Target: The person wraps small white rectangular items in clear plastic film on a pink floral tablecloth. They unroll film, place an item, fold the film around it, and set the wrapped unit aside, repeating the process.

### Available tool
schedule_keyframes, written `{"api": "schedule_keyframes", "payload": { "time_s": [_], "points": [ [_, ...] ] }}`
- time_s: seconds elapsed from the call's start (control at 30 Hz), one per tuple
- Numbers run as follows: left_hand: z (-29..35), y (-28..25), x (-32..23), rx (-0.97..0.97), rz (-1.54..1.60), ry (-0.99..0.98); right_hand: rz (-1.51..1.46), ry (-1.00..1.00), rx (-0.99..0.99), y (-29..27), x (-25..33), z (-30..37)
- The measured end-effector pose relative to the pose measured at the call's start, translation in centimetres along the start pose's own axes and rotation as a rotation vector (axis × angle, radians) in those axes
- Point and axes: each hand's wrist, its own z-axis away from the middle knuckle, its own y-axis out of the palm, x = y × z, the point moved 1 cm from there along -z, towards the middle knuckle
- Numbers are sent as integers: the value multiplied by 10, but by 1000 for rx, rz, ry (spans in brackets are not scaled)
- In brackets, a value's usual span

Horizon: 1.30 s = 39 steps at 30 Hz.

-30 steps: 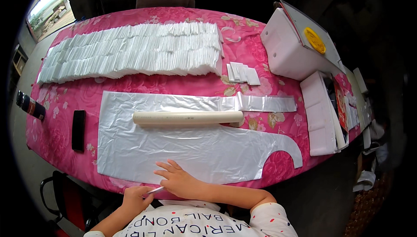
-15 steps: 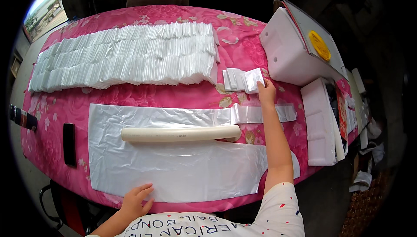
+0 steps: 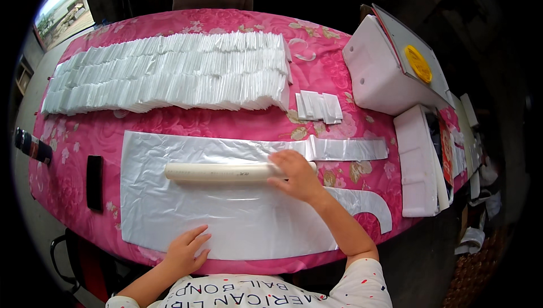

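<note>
A large thin white plastic sheet (image 3: pixel 226 217) lies flat on the pink flowered tablecloth (image 3: pixel 186 121) in front of me. A cream tube (image 3: pixel 220 172) lies across it, left to right. My right hand (image 3: pixel 294 176) rests on the tube's right end, fingers curled over it. My left hand (image 3: pixel 186 248) lies flat with fingers spread on the sheet's near edge. A folded white strip (image 3: pixel 345 150) extends right from the sheet's top edge. A small stack of folded white pieces (image 3: pixel 319 106) sits beyond it.
A long row of several overlapped folded white pieces (image 3: pixel 169 79) fills the table's far side. A white box with a yellow disc (image 3: pixel 396 76) and white foam slabs (image 3: pixel 418 161) stand at the right. A black flat device (image 3: pixel 94 182) and a dark can (image 3: pixel 33 146) lie left.
My right hand came back from the small stack of folded pieces at the far right and now rests on the tube's right end. My left hand stayed on the sheet's near edge.
</note>
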Motion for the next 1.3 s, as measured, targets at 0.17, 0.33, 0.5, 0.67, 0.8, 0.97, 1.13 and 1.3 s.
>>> {"api": "schedule_keyframes", "payload": {
  "time_s": [0.17, 0.33, 0.5, 0.67, 0.8, 0.97, 1.13, 1.3],
  "points": [
    [-25, 19, -10, 91, -55, 119, 86, 208, 137, 8, 42, 46],
    [-38, 53, -23, 22, -66, 102, -306, 191, 214, 21, 103, 111],
    [-50, 75, -39, 122, -193, 235, 50, 239, 149, 16, 69, 158],
    [-61, 90, -62, 174, -206, 319, 347, 535, -116, -54, -26, 230],
    [-66, 103, -77, 178, -193, 367, 617, 819, -315, -99, -68, 300],
    [-67, 109, -85, 184, -224, 381, 653, 777, -464, -105, -63, 299],
    [-69, 109, -90, 191, -226, 378, 618, 791, -546, -111, -28, 270],
    [-65, 105, -99, 199, 553, 111, -145, 669, -458, -62, 73, 182]
  ]
}}
